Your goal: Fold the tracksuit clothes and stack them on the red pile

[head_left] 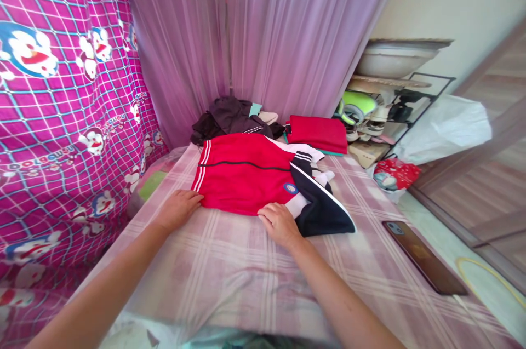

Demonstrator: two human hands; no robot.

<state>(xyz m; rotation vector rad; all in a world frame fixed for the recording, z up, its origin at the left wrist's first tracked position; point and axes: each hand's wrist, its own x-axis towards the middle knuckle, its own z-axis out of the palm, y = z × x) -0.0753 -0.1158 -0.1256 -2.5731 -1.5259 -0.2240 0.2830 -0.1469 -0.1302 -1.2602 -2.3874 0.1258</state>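
Observation:
A red, white and navy tracksuit jacket (pixel 242 184) lies spread on the plaid bed sheet. White stripes run along its left end, a thin dark line crosses the red part, and a round blue badge sits near the navy sleeve (pixel 322 204). My left hand (pixel 181 209) is at the near left corner, its fingertips closed on the edge of the cloth. Along the near edge, just left of the sleeve, my right hand (pixel 280 223) has its fingers curled on the fabric. The undersides of both hands are hidden.
Behind the jacket are a heap of dark clothes (pixel 234 113) and a folded red cloth (pixel 316 132). A phone (pixel 423 256) with a cable lies on the right. Purple curtains (pixel 263 36) hang at the back, a patterned pink cloth (pixel 74 119) on the left. A shoe rack (pixel 431 99) stands back right.

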